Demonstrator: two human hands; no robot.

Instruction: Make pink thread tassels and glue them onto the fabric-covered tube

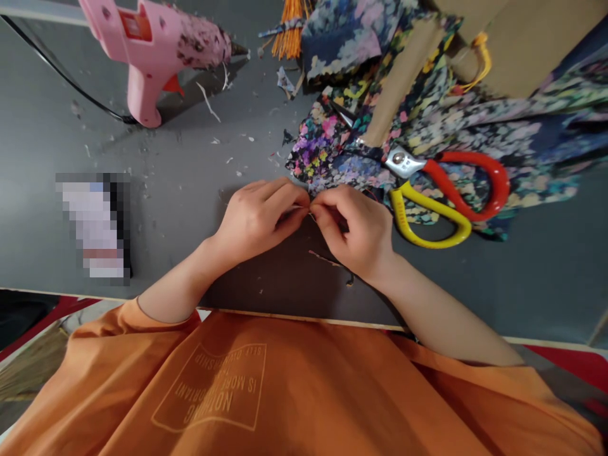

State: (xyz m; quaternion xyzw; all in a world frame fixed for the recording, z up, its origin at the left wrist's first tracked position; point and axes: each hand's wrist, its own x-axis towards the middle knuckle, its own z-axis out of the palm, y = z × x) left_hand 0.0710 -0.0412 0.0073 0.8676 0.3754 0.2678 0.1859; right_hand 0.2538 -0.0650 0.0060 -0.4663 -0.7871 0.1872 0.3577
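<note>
My left hand and my right hand meet fingertip to fingertip over the grey table, just in front of me. Both are closed in a pinch on a very small, thin thing between them, too small to name. The edge of a floral fabric piece lies right behind my fingertips. Scissors with one red and one yellow handle rest on the fabric, just right of my right hand.
A pink glue gun with a black cord stands at the back left. More floral fabric, brown cardboard and orange threads are piled at the back right. Small scraps litter the table. A blurred object lies at left.
</note>
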